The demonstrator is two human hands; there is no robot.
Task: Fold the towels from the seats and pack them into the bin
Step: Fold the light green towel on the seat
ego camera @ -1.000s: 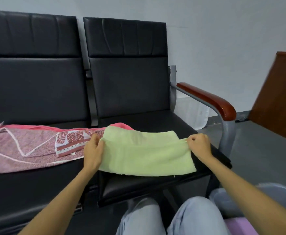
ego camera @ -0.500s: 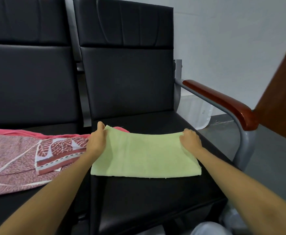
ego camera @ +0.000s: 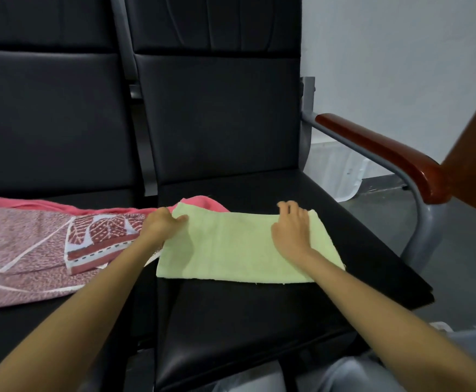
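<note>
On the left of the frame a pink patterned towel (ego camera: 27,244) is spread over the left seat (ego camera: 33,329). A wooden armrest (ego camera: 378,154) is at right. The green towel (ego camera: 231,250) lies folded flat mid-frame on the right seat (ego camera: 259,321), its far-left corner overlapping the pink one. The left hand (ego camera: 160,226) is at that corner, fingers curled, thumb on top, pinching it. The right hand (ego camera: 292,229) lies palm-down near the far-right corner, fingers loosely bent, pressing the cloth.

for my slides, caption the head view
Left hand and right hand on a green towel on a black seat, pink towel beside
</note>
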